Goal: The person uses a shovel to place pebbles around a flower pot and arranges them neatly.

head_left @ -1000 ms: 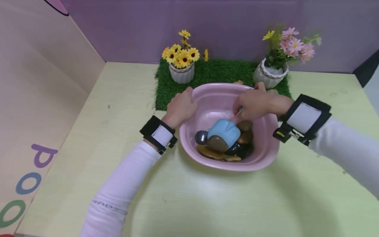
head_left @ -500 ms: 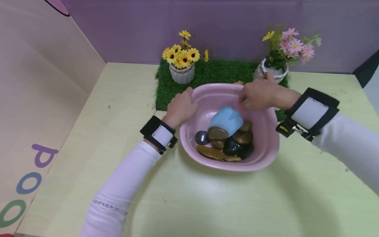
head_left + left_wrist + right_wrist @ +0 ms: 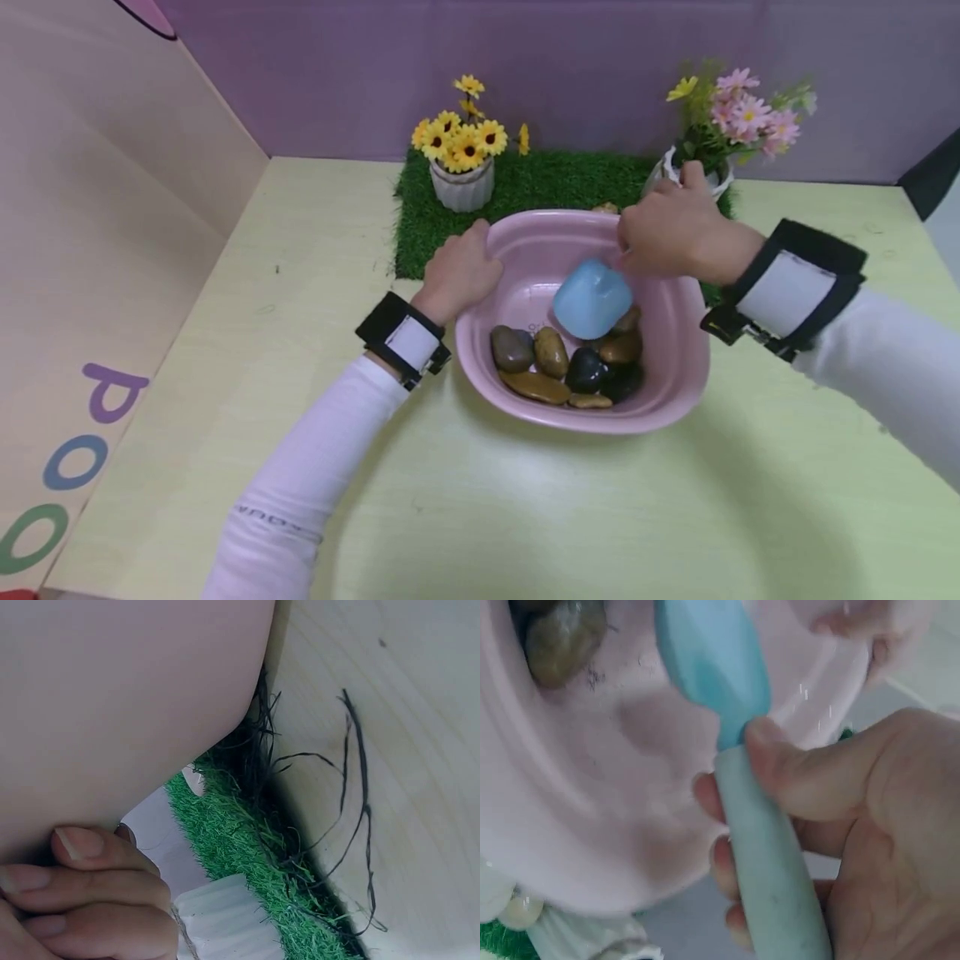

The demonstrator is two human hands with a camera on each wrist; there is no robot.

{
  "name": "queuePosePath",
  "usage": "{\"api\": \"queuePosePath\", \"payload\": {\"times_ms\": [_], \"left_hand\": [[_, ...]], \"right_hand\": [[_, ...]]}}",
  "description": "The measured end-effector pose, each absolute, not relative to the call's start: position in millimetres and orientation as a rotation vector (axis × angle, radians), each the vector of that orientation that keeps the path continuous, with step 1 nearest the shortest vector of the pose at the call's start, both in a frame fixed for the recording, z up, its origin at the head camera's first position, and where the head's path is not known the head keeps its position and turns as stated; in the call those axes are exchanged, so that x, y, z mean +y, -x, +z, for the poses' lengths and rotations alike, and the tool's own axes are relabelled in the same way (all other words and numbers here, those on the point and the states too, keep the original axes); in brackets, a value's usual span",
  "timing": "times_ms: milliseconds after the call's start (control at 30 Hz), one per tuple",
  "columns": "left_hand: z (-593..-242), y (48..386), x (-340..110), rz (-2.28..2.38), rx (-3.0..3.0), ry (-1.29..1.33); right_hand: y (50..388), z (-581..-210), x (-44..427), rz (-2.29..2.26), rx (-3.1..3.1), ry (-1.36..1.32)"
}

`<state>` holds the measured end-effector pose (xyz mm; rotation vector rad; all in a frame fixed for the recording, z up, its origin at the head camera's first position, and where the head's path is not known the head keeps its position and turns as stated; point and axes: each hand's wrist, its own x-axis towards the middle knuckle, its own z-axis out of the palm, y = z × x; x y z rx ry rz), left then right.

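A pink plastic basin (image 3: 581,423) stands at the middle of the table, overlapping the turf. Several smooth stones (image 3: 551,352), brown, grey and black, lie along its near side. My left hand (image 3: 461,267) grips the basin's left rim, and its fingertips curl against the outer wall in the left wrist view. In my right hand (image 3: 671,225) is a small shovel with a light-blue blade (image 3: 592,300) and a pale handle (image 3: 769,855); fingers and thumb wrap the handle. The blade is inside the basin, over the right-hand stones. Whether it touches them I cannot tell.
Behind the basin lies a green turf mat (image 3: 555,179). On it stand a white pot with yellow flowers (image 3: 461,183) and a white pot with pink flowers (image 3: 738,117), close behind my right hand. A purple partition (image 3: 585,75) rises at the back.
My right hand has moved back and right with the shovel. The blade has drawn away from the left-hand stones, and a grey-brown stone from beside it now lies at the left, where a dark ball showed.
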<state>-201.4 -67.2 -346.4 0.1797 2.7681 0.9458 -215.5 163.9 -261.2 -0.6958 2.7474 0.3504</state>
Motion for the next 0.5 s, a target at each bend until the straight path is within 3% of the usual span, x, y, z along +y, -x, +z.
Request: {"api": "queuePosePath", "payload": {"times_ms": [500], "left_hand": [[-347,201,-68,0.949,2.764,-0.195]], "right_hand": [[199,-272,161,0.275,2.502,0.471]]}}
